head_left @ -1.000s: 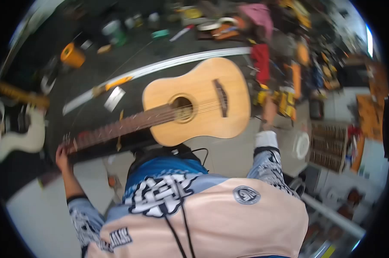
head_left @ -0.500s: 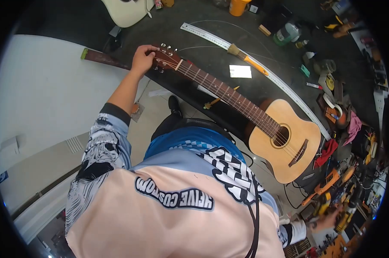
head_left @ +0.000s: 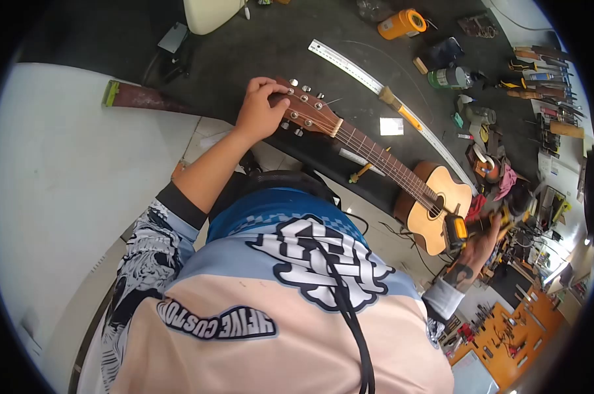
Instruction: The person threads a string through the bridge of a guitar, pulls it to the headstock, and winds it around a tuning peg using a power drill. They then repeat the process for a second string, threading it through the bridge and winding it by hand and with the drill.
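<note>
An acoustic guitar (head_left: 418, 222) lies face up across the dark bench, its headstock to the left and its pale body to the right. My left hand (head_left: 263, 108) grips the end of the brown headstock (head_left: 308, 111), thumb and fingers pressed on it beside the tuning pegs. Over at the right, my right hand (head_left: 484, 244) is closed around a yellow and black power tool (head_left: 456, 231). The tool's battery end overlaps the guitar body in view; contact between them cannot be told. Part of the tool's front blends into the clutter behind.
Behind the neck lie a long metal ruler (head_left: 346, 64), a brush (head_left: 402, 111) and a small white card (head_left: 391, 126). An orange container (head_left: 402, 24) and a green jar (head_left: 449, 78) stand farther back. Hand tools crowd the right side, some on an orange board (head_left: 533, 322).
My right hand has come up from the tools at lower right to beside the guitar body, with the power tool. The view has shifted; my left hand stays on the headstock.
</note>
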`<act>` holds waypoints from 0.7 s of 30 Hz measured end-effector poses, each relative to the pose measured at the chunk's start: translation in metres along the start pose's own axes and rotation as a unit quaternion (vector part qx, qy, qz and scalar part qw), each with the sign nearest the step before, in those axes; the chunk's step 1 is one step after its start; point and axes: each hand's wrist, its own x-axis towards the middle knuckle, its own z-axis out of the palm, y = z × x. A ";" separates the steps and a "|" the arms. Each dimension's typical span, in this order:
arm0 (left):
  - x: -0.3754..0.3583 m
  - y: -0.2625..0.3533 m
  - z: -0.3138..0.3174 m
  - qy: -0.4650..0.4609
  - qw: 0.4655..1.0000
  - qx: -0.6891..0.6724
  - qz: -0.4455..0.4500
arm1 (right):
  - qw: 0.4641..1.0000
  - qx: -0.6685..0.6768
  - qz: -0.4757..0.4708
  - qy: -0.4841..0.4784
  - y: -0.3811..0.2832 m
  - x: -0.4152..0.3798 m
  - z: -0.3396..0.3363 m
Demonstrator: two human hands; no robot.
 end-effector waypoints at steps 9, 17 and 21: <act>-0.005 0.001 -0.003 0.007 0.999 -0.041 -0.004 | 0.980 -0.002 -0.002 -0.198 -0.018 0.042 0.153; -0.008 0.023 -0.002 0.022 0.995 -0.071 -0.070 | 0.891 -0.331 0.003 -0.310 -0.006 0.152 0.273; -0.008 0.026 0.001 0.042 0.992 -0.081 -0.084 | 0.776 -0.514 -0.127 -0.343 0.003 0.140 0.369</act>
